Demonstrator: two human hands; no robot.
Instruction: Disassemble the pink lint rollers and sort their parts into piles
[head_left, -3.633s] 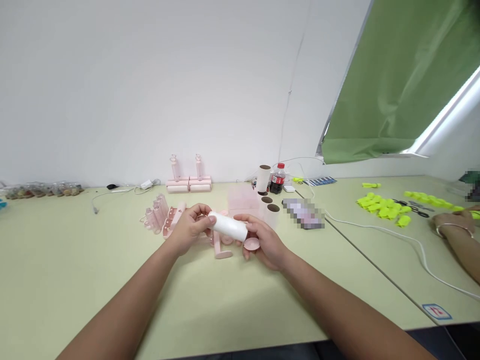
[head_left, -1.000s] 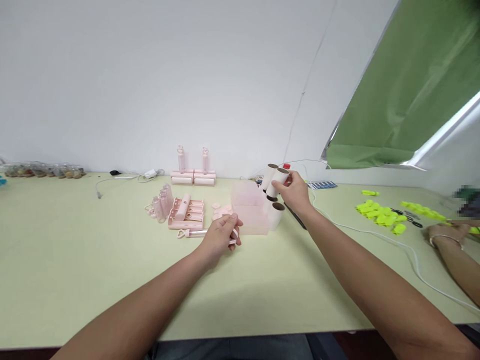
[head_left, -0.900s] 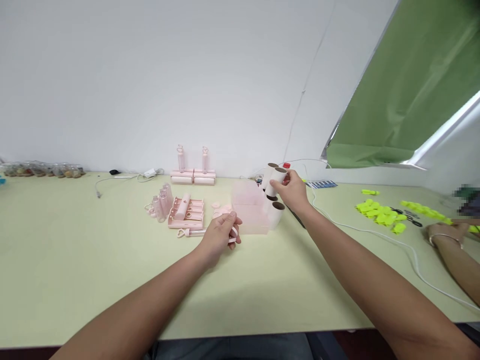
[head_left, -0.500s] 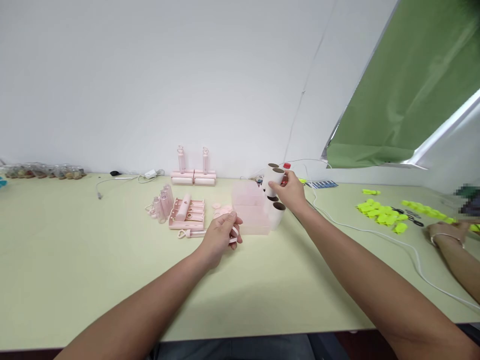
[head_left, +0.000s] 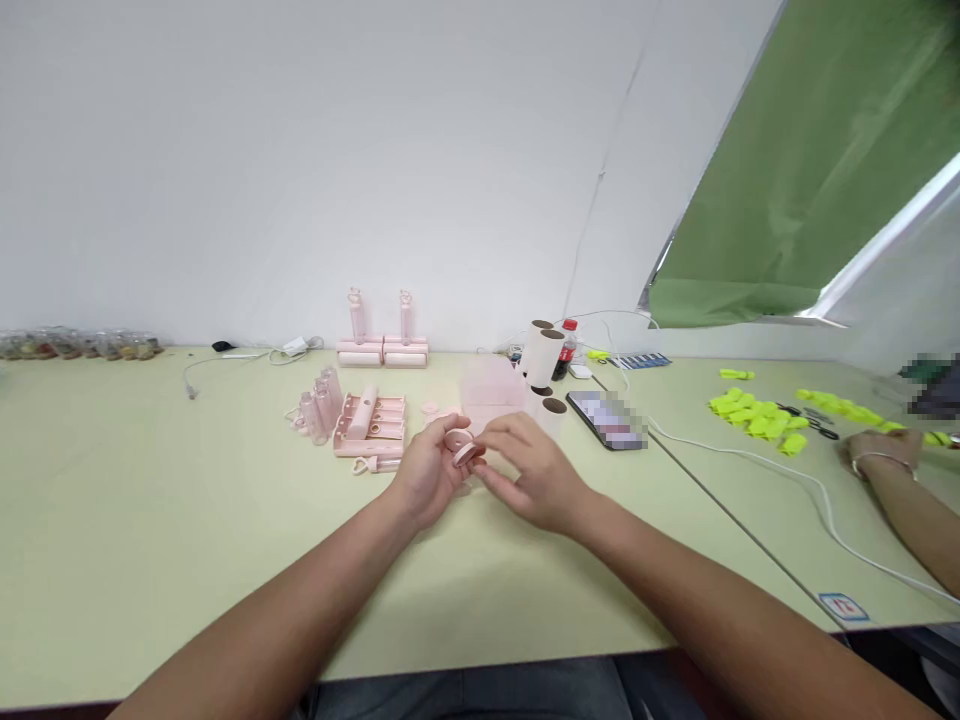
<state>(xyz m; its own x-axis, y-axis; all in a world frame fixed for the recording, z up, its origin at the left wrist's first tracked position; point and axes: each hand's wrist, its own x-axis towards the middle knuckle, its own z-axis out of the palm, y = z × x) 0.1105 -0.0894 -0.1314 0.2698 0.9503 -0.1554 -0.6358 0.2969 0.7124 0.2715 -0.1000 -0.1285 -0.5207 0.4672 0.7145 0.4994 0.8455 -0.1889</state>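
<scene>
My left hand (head_left: 426, 472) is closed around a small round pink cap (head_left: 461, 447) with part of a pink roller frame under it. My right hand (head_left: 528, 470) meets it from the right, fingers curled onto the same cap. Both hands hover just above the pale green table (head_left: 150, 520), in front of a translucent pink box (head_left: 491, 400). Several white paper rolls with brown cores (head_left: 541, 355) stand beside the box. Pink roller handles lie in a tray (head_left: 369, 425) to the left.
Two assembled pink rollers (head_left: 382, 345) stand by the wall. A cola bottle (head_left: 568, 345), a phone (head_left: 606, 418) and a white cable (head_left: 810, 490) lie to the right. Another person's arm (head_left: 900, 490) rests near yellow-green parts (head_left: 757, 415). Small jars (head_left: 75, 345) line the far left.
My right hand has left the paper roll standing with the others and has come back to my left hand. The left hand has lifted the pink cap slightly.
</scene>
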